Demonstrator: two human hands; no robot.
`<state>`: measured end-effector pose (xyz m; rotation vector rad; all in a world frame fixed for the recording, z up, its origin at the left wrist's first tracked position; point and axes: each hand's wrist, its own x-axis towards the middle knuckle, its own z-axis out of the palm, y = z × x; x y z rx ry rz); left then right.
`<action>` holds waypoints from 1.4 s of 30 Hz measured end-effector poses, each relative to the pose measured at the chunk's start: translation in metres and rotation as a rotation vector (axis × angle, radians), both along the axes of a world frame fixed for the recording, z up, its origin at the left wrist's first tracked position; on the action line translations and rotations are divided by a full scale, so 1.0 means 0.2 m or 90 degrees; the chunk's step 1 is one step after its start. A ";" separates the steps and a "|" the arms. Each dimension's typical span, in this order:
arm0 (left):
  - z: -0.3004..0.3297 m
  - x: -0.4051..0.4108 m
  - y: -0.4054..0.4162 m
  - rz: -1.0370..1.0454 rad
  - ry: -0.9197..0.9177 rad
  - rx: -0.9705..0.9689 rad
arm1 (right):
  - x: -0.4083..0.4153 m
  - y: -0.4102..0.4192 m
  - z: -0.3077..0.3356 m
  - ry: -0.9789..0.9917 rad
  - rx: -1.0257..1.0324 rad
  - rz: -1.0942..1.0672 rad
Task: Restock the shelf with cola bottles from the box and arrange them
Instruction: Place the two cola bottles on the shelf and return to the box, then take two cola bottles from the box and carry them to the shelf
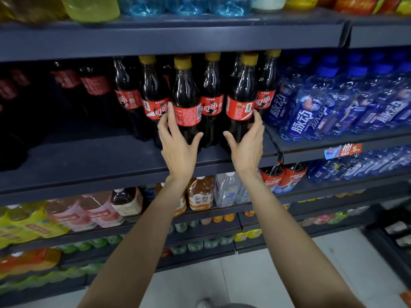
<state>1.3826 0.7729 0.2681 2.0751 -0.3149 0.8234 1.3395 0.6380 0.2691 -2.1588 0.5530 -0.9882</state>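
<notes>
Dark store shelf point(89, 161), cola row at twelve o'clock. Left hand point(178, 145) grips one front cola bottle point(186, 101), right hand point(246, 143) another point(241, 103), apparently squaring them forward. Box unseen.

Single head-worn wide-angle view, facing forward and slightly down at a dark store shelf point(133, 161) close in front. Both forearms reach in from the bottom edge. Floor point(278, 278) shows at the lower right. Frame edges bend and blur. No second view to share.
</notes>
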 end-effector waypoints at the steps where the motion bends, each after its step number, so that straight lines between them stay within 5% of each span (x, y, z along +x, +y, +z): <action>1: -0.01 -0.01 0.00 0.010 -0.007 0.003 | -0.01 0.00 0.00 0.007 -0.007 -0.003; 20: -0.08 0.01 0.10 -0.083 -0.024 -0.006 | -0.12 0.02 -0.03 -0.008 0.005 0.088; 27: -0.07 -0.15 0.07 -0.075 0.012 -0.065 | -0.22 -0.03 -0.02 0.074 -0.063 0.083; 34: 0.02 -0.53 0.02 -0.232 0.131 -0.051 | -0.70 -0.21 0.00 0.048 -0.256 0.035; 42: -0.19 -1.27 -0.57 -0.611 0.311 -0.003 | -1.75 -0.57 -0.24 0.038 -0.205 -0.125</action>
